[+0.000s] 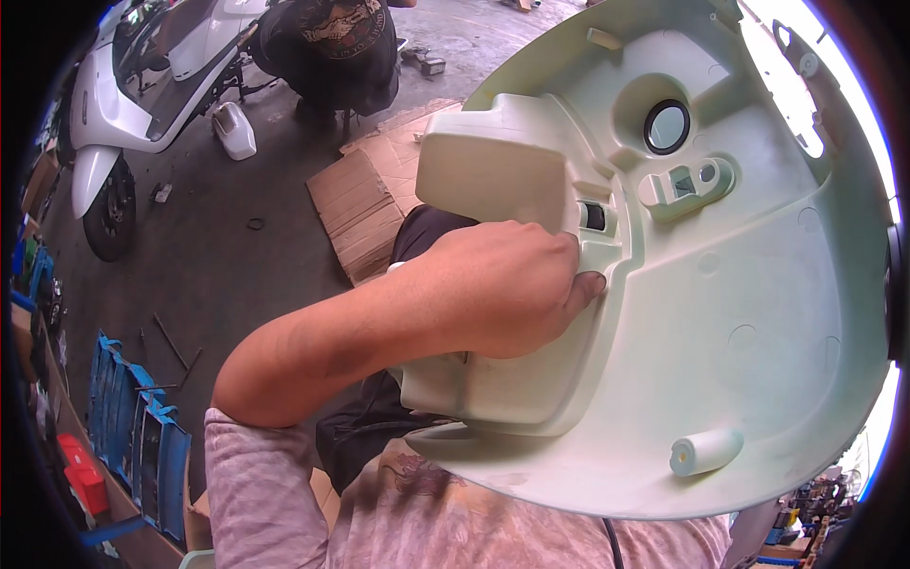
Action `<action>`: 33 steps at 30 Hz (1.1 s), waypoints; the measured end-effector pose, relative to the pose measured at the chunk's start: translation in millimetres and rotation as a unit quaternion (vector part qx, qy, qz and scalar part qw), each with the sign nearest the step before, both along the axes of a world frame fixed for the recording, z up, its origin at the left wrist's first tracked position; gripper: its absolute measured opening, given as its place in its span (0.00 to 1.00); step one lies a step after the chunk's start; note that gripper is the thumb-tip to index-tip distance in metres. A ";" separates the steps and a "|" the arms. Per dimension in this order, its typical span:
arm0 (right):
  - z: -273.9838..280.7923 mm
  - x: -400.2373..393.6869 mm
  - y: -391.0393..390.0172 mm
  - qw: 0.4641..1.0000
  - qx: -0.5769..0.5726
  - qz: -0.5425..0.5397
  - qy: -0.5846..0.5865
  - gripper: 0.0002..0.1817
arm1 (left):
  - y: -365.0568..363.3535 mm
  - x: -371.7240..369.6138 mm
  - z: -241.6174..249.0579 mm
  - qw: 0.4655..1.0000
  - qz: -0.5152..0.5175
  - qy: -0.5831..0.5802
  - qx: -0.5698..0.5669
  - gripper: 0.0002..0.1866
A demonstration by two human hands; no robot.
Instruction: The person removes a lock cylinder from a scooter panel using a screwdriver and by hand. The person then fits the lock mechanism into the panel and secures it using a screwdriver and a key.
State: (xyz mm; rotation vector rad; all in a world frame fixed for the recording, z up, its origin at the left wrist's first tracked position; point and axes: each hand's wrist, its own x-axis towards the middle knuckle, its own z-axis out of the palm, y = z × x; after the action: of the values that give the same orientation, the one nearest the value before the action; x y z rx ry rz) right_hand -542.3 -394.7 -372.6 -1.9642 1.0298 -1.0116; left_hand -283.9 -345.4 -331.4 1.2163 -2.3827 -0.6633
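My left hand (526, 284) reaches in from the left, its back facing up, and lies against the inner side of a large pale-green moulded panel (720, 322). Its fingers are curled under and mostly hidden; the thumb shows at the right, touching or close to a raised ridge. Whatever the fingers hold cannot be made out. Just above the thumb is a small black insert (594, 216) in a slot. Higher up, the panel has a black-rimmed round hole (666, 127) and an oval boss (687, 188). My right hand is out of sight.
A white scooter (118, 123) stands at the upper left, with a white part (234, 131) on the floor nearby. A person in dark clothes (327, 57) is beside it. Flattened cardboard (355, 194) lies behind the panel. Blue slatted pieces (142, 427) and a red object (83, 474) are lower left.
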 end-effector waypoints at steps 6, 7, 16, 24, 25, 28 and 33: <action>-0.4 -0.8 -0.2 1.000 0.004 0.000 -0.001 0.17 | 1.9 1.6 -0.5 1.000 0.000 0.001 -0.016 0.23; -0.1 -0.4 0.1 1.000 0.003 -0.001 -0.001 0.18 | 2.1 1.9 -0.8 1.000 -0.003 0.004 -0.015 0.22; 1.1 1.3 -1.0 1.000 0.011 0.002 -0.003 0.19 | 4.4 6.1 -3.4 1.000 -0.010 -0.002 -0.030 0.21; 1.4 2.7 -1.0 1.000 0.026 0.001 -0.008 0.20 | 5.4 8.1 -3.3 0.999 -0.015 -0.003 -0.038 0.20; 0.7 3.1 -2.0 1.000 0.030 0.001 -0.009 0.20 | 5.3 8.0 -4.4 0.999 -0.013 -0.002 -0.040 0.20; -1.3 4.0 -2.3 0.999 0.036 0.001 -0.012 0.20 | 5.3 10.6 -3.2 0.999 -0.006 -0.002 -0.038 0.20; -1.8 3.2 -2.6 0.998 0.052 0.001 -0.025 0.21 | 7.3 9.3 -2.2 0.999 -0.009 0.003 -0.044 0.20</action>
State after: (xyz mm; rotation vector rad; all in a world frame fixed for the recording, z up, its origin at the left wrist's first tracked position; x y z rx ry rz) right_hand -539.1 -397.3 -374.4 -1.8478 1.0329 -0.9817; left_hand -274.6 -338.2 -333.6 1.1548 -2.3940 -0.5608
